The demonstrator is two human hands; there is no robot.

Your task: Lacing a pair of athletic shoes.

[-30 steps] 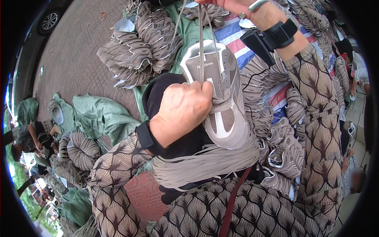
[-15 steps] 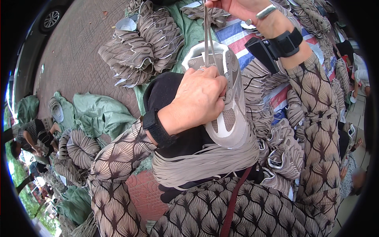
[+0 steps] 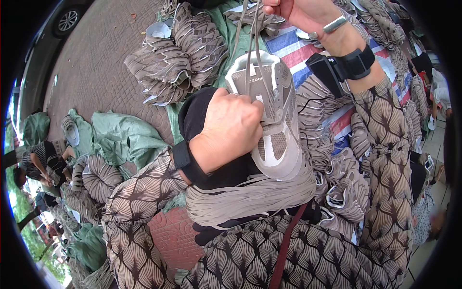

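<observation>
A grey-beige shoe upper (image 3: 281,161) with white trim lies over my lap, its toe toward me. My left hand (image 3: 231,120) is closed at its left side, knuckles up, fingertips hidden. From the lowest eyelets, flat grey shoelaces (image 3: 249,72) rise over the tongue (image 3: 257,86) to the top edge of the picture. There my right hand (image 3: 308,19) has its fingers closed on the laces, partly cut off by the frame. A thick bundle of loose laces (image 3: 250,204) lies across my lap just below the toe.
Nested stacks of shoe uppers (image 3: 168,62) lie at the far left, with more stacks (image 3: 344,185) at my right on a striped sheet (image 3: 293,45). Green sacks (image 3: 125,130) spread on the paving. Another person (image 3: 45,161) sits at the left edge; a parked car (image 3: 48,48) stands beyond.
My left hand has shifted left, uncovering more of the tongue and lower eyelets. My right hand has moved slightly right and up, and one lace strand now slants off to the left.
</observation>
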